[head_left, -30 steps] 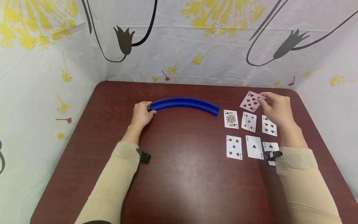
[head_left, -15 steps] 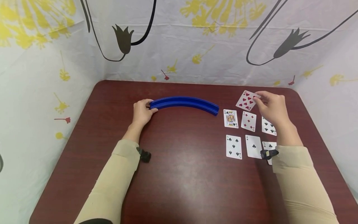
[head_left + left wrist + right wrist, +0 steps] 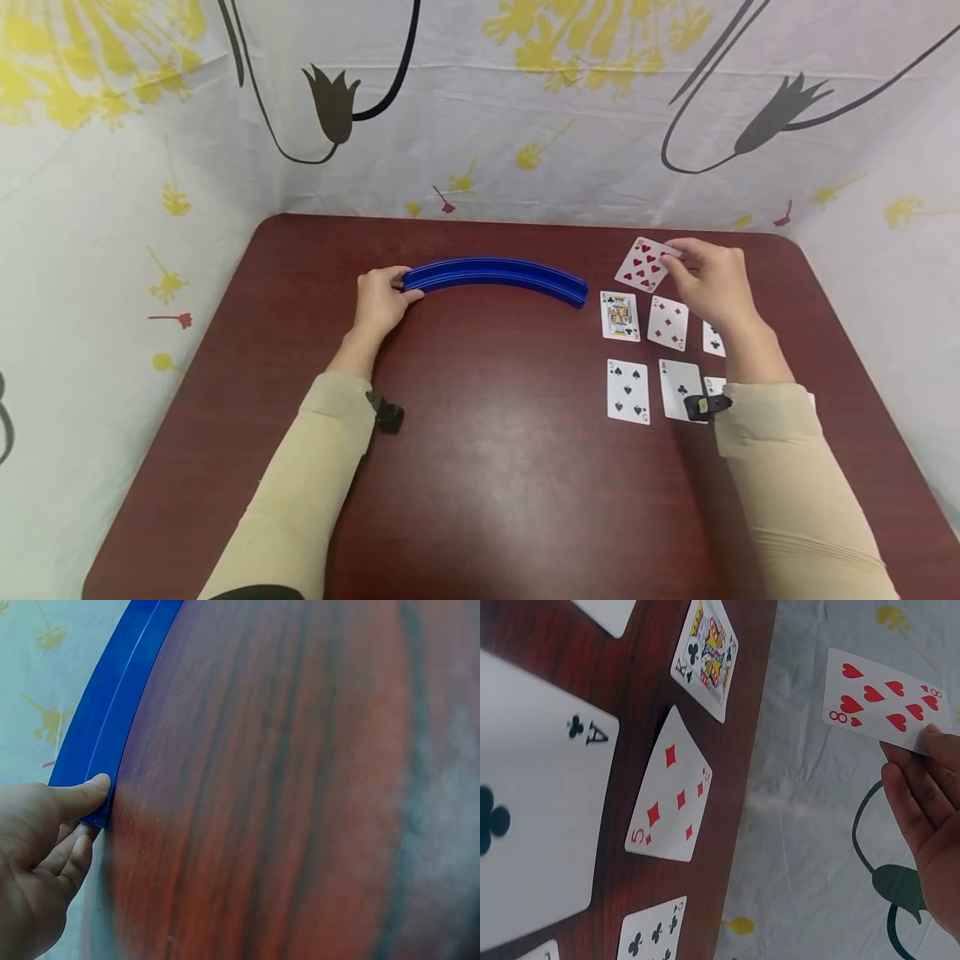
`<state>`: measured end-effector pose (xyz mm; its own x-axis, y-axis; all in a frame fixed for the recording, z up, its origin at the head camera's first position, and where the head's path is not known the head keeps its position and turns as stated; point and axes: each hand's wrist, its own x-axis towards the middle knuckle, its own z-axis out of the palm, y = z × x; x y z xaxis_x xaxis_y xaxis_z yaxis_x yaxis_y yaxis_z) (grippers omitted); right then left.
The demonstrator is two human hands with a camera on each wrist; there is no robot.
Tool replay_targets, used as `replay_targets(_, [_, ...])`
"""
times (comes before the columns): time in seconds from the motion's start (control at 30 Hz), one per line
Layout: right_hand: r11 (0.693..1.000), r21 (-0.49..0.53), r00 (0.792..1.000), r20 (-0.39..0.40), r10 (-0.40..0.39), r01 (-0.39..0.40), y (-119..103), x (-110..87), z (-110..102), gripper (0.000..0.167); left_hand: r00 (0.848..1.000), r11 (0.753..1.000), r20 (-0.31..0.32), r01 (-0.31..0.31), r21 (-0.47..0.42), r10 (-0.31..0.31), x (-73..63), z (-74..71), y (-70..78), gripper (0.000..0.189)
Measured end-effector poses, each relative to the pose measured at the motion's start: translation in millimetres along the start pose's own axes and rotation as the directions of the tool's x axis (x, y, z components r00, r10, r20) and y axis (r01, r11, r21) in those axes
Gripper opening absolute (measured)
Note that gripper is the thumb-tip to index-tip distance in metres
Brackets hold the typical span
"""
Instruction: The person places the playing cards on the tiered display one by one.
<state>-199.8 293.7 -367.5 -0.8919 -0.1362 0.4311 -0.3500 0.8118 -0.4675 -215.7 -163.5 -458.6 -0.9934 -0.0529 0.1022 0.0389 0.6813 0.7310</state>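
Note:
At the left end of a curved blue card holder, my left hand grips with the thumb on the near side; the left wrist view shows the thumb on the front face and fingers behind. My right hand pinches one corner of the eight of hearts, which it holds face up, tilted, above the table's back right. In the right wrist view the thumb presses the face of that card. Below it lie the king of clubs and the five of diamonds.
Nearer the front lie the five of spades and the ace of clubs. Two more club cards are partly covered by my right arm. A printed cloth hangs behind and beside the dark red table.
My right hand has moved left with the eight of hearts, bringing it closer to the blue holder's right end. The left hand and the holder stay in place.

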Motion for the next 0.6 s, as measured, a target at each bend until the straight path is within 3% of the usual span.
replay_targets(0.3, [0.998, 0.050, 1.000, -0.002, -0.029, 0.029, -9, 6.5, 10, 0.020, 1.000, 1.000, -0.002, 0.011, -0.001, -0.011, 0.2, 1.1, -0.4, 0.045])
replay_targets(0.6, [0.997, 0.068, 0.999, 0.007, -0.049, 0.049, -12, 13.1, 21, 0.020, 1.000, 1.000, -0.021, -0.018, 0.001, 0.018, 0.2, 0.7, -0.1, 0.043])
